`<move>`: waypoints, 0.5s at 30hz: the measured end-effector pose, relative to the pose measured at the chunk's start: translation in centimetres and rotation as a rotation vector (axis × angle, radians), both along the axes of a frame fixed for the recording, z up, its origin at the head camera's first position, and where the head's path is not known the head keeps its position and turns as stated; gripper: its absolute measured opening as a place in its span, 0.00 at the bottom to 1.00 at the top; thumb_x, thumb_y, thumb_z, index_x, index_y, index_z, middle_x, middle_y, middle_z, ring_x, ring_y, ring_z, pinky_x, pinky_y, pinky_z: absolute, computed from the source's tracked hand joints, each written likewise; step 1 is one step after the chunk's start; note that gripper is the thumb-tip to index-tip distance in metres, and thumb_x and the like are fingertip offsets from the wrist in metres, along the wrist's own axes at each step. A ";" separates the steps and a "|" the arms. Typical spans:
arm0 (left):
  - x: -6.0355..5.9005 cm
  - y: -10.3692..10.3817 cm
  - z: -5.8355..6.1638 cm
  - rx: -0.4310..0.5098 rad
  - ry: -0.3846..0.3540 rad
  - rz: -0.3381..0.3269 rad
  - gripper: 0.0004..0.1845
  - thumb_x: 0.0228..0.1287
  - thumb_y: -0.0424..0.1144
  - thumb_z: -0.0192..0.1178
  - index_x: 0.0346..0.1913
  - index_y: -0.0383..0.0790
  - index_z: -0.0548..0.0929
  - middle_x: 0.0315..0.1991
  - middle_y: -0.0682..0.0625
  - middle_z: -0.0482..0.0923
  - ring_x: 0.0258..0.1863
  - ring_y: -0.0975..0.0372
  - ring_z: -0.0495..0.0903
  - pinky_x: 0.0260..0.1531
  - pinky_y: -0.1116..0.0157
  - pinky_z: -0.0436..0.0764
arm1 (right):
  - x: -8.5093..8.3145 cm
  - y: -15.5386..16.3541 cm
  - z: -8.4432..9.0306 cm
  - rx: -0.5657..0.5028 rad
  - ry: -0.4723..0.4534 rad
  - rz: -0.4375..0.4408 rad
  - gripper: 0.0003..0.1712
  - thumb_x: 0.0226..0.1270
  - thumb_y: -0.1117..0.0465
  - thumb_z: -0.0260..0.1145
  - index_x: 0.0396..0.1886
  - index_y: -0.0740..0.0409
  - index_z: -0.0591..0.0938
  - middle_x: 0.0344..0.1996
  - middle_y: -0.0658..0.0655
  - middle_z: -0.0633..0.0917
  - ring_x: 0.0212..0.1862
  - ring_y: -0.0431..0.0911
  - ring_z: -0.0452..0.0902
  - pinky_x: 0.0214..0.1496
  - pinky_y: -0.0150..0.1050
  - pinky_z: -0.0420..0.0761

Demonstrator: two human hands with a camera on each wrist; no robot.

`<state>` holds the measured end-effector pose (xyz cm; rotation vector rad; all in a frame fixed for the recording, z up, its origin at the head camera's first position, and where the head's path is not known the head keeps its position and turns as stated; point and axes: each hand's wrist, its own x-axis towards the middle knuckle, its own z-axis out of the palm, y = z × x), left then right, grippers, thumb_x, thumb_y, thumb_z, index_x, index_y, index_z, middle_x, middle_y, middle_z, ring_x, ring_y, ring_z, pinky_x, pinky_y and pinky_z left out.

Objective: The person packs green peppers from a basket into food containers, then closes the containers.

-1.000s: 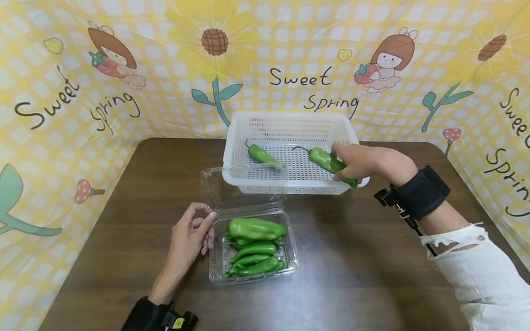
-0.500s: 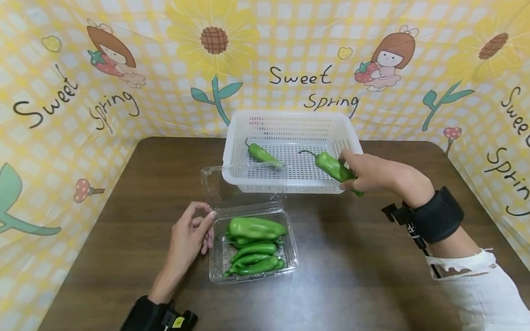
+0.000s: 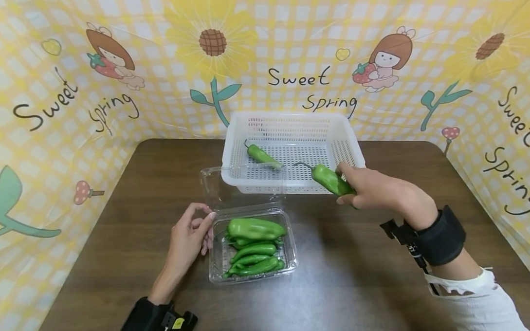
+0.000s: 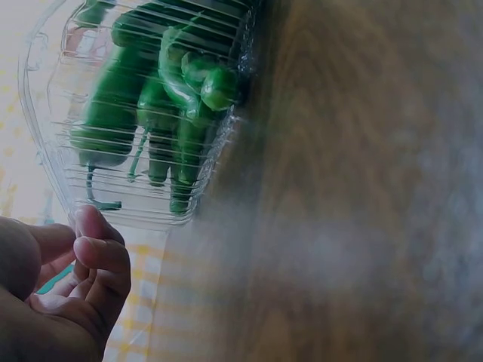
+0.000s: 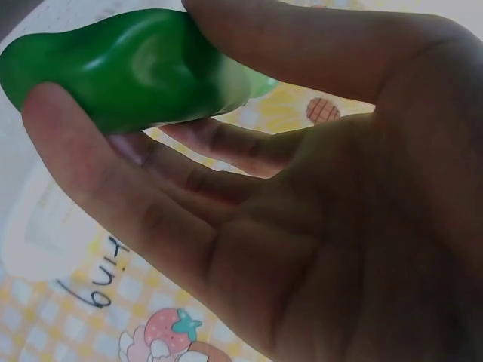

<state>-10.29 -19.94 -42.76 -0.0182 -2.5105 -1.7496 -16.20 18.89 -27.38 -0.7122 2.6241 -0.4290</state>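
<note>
While the glossy green pepper (image 3: 329, 179) sits pinched in the right hand (image 3: 371, 188) above the white perforated plastic basket's (image 3: 292, 186) near rim, keep it level. Left hand (image 3: 186, 239), relaxed, touches the clear plastic clamshell tray (image 3: 216, 264).

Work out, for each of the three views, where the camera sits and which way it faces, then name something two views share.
Head: worn on the head, facing forward and down at the table, white basket and clear tray; both hands show.
Left wrist: on the left wrist, facing the clear tray of peppers; left hand shows.
Right wrist: on the right wrist, facing the palm; right hand pinches a green pepper.
Shared: head and right wrist views both show that pepper.
</note>
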 end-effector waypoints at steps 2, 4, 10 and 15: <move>0.0 0.0 -0.1 -0.003 -0.002 -0.001 0.09 0.74 0.45 0.56 0.49 0.47 0.73 0.17 0.42 0.77 0.08 0.53 0.75 0.06 0.59 0.75 | 0.5 -0.4 -0.2 -0.010 0.010 0.013 0.25 0.69 0.59 0.66 0.57 0.63 0.65 0.36 0.57 0.76 0.35 0.46 0.71 0.39 0.40 0.73; 0.0 0.0 -0.1 -0.001 -0.003 0.000 0.09 0.74 0.46 0.56 0.49 0.46 0.73 0.17 0.42 0.77 0.08 0.53 0.74 0.06 0.59 0.75 | 0.9 -0.8 -0.3 -0.017 0.022 0.027 0.24 0.70 0.59 0.66 0.57 0.62 0.66 0.36 0.56 0.76 0.35 0.46 0.71 0.39 0.40 0.74; 0.0 -0.1 -0.1 0.006 -0.014 0.004 0.10 0.74 0.47 0.56 0.50 0.47 0.73 0.17 0.41 0.77 0.08 0.54 0.74 0.07 0.58 0.75 | 2.0 -2.5 -0.7 -0.047 0.055 0.098 0.23 0.69 0.59 0.66 0.55 0.59 0.66 0.34 0.54 0.75 0.33 0.45 0.70 0.38 0.39 0.73; 0.0 -0.1 0.0 0.013 -0.021 0.002 0.11 0.74 0.49 0.56 0.50 0.48 0.73 0.18 0.41 0.77 0.08 0.54 0.74 0.07 0.59 0.75 | 2.8 -3.8 -1.4 -0.068 0.081 0.142 0.22 0.68 0.61 0.67 0.54 0.57 0.66 0.37 0.54 0.74 0.33 0.44 0.70 0.36 0.38 0.73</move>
